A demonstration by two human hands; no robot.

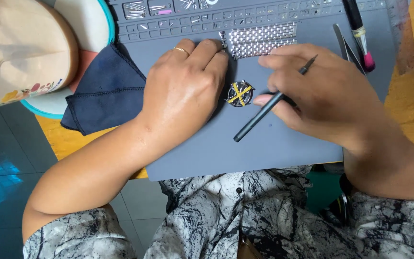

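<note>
At the upper left of the frame a cream cloth bag [20,52] with a small flower print sits on a round teal-rimmed stool [99,24]. Just right of it a dark blue cloth [104,91] lies partly on the wooden counter [65,141] and partly on the grey work mat [264,148].

The left hand [183,88], a gold ring on one finger, rests palm down on the mat with its fingers curled together, the fingertips touching the left side of a small round watch case [240,93]. It steadies the case rather than clamping it. The case lies near the middle of the frame, between the two hands, and a yellow cross-shaped piece spans its open face, so it looks opened and mid-work, not closed up. Above it, a metal mesh watch band [262,39] lies flat on the mat.

The right hand [319,93] is closed around a slim dark pointed tool [264,111], held like a pen, its long end slanting toward the lower left, just beside the case but not visibly touching it. What the tool is set to do inside the case cannot be told.

Along the top edge the mat's small compartments hold screws and pins [135,9]. At the upper right lie tweezers [343,43] and a black brush with a pink tip [360,33], both unused.
</note>
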